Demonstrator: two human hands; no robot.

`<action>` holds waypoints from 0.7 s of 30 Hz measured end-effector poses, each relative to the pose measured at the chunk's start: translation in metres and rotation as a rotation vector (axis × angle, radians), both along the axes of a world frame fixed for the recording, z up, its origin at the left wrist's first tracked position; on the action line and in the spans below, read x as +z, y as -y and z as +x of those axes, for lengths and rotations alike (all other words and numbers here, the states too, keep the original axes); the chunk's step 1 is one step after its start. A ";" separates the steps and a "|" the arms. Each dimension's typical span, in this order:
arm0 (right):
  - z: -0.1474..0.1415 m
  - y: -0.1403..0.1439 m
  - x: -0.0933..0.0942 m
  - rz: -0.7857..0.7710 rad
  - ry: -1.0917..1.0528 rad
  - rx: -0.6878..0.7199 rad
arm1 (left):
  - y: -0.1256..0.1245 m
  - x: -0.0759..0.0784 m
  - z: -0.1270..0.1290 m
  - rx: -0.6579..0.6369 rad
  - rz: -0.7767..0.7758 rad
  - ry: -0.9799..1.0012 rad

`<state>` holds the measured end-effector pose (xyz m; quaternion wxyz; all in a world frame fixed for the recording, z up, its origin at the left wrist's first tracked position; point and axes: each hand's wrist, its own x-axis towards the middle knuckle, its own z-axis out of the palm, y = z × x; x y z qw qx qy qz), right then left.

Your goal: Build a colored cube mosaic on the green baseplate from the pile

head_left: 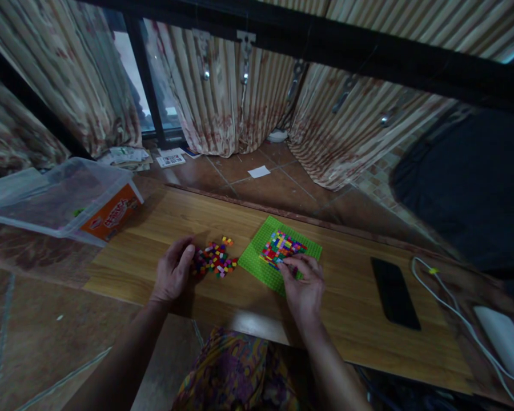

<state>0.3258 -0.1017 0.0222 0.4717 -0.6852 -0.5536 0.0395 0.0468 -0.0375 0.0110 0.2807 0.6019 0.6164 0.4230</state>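
Note:
A green studded baseplate point(257, 258) lies on the wooden board, bearing a tightly packed patch of small multicoloured toy bricks point(282, 244). Over the near side of that patch is my right hand point(306, 279), thumb and forefinger pinched together at its edge. A tiny pale brick point(280, 264) seems to be at the fingertips, though the fingers partly cover it. Loose bricks point(216, 260) form a pile left of the baseplate. My left hand point(174, 269) rests on its side against the left edge of this pile, fingers loosely curved and thumb slightly apart, with nothing visible in it.
A clear plastic box point(64, 197) with an orange label stands at the left end of the wooden board point(342, 285). Toward the right lie a black phone point(394, 294), a white cable point(454, 311) and a white device point(503, 342). Papers point(126, 157) and curtains point(235, 103) are beyond.

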 end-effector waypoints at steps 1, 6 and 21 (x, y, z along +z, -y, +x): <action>0.001 0.000 -0.001 0.011 0.009 0.018 | 0.000 0.000 0.000 -0.002 0.001 -0.001; 0.002 0.001 -0.001 0.002 0.098 0.071 | 0.000 -0.002 0.000 -0.001 0.001 -0.009; 0.001 0.006 0.009 0.081 0.131 0.079 | -0.002 -0.003 -0.003 -0.019 -0.002 0.026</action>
